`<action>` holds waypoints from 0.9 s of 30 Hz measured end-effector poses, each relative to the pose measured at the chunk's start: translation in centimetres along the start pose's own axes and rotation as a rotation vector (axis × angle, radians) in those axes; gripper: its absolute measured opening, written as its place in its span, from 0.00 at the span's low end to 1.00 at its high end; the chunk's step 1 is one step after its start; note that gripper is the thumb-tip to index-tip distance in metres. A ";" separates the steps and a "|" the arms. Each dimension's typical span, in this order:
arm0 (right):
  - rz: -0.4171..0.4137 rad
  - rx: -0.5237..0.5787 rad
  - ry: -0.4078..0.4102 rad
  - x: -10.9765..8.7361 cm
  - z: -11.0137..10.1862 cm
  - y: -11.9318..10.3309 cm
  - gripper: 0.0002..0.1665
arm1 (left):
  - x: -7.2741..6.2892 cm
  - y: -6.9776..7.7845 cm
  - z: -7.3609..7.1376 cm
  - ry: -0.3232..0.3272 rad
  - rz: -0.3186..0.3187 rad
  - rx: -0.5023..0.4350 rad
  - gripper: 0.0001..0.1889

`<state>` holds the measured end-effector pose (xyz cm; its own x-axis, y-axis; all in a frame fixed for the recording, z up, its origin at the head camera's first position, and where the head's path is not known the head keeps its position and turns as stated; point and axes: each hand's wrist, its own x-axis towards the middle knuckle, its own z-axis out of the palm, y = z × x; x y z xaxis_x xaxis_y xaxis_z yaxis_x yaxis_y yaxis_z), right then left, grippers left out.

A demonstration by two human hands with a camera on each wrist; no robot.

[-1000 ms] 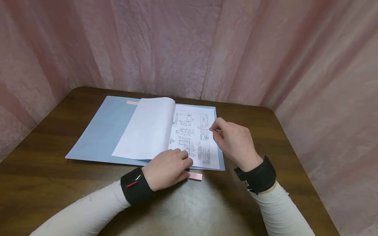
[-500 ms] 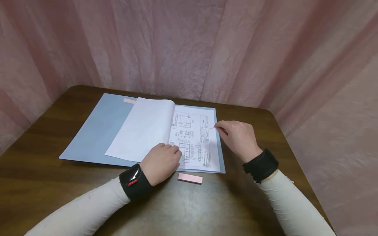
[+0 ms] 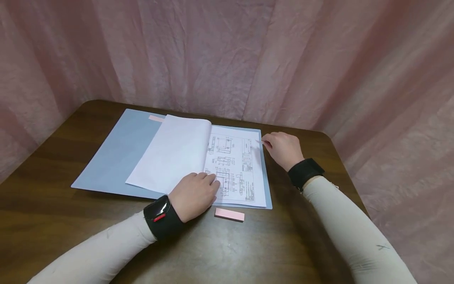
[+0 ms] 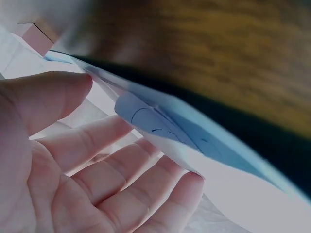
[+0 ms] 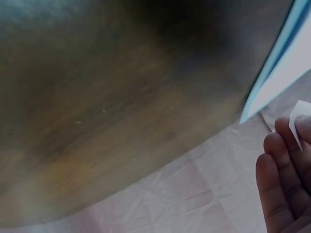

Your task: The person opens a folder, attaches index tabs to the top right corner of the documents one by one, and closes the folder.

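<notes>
A blue folder [image 3: 106,157] lies spread on the table, with a blank white page [image 3: 177,154] turned to its left side. On the right side a sheet with printed technical drawings [image 3: 235,161] is exposed. My left hand [image 3: 195,195] rests on the lower edge of the pages near the fold; in the left wrist view its fingers [image 4: 141,189] are extended against the paper, the thumb apart. Over the drawing sheet's right edge, my right hand [image 3: 283,149] pinches a small, thin sticky note [image 5: 297,119] between thumb and finger.
A pink sticky note pad [image 3: 229,214] lies on the wooden table [image 3: 227,256] just below the folder. One pink strip [image 3: 156,118] sits at the top of the folder's left cover. A pink curtain [image 3: 213,59] hangs behind the table.
My right hand has moved up along the sheet's right edge, holding the sticky note. My left hand has shifted left from beside the pad, uncovering it, and now rests on the pages.
</notes>
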<state>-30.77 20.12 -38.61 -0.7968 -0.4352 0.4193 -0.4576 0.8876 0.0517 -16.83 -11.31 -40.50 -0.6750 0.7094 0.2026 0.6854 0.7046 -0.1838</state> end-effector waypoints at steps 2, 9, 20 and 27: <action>-0.004 -0.016 -0.005 0.7 0.6 0.2 0.06 | 0.1 -0.1 0.0 -0.007 0.002 0.005 0.19; -0.004 -0.058 -0.005 2.7 1.8 1.0 0.04 | 0.2 -0.1 -0.3 -0.046 -0.002 0.003 0.21; -0.064 -0.114 -0.042 4.1 3.5 1.8 0.05 | 0.3 0.0 -0.6 -0.091 -0.022 -0.032 0.23; -0.131 -0.204 -0.068 4.6 4.3 1.8 0.06 | 0.3 -0.1 -0.5 -0.086 -0.020 -0.025 0.22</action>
<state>-36.96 19.11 -40.49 -0.7637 -0.5519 0.3350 -0.4756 0.8318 0.2862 -16.97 -11.14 -39.90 -0.7087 0.6949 0.1221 0.6776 0.7186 -0.1566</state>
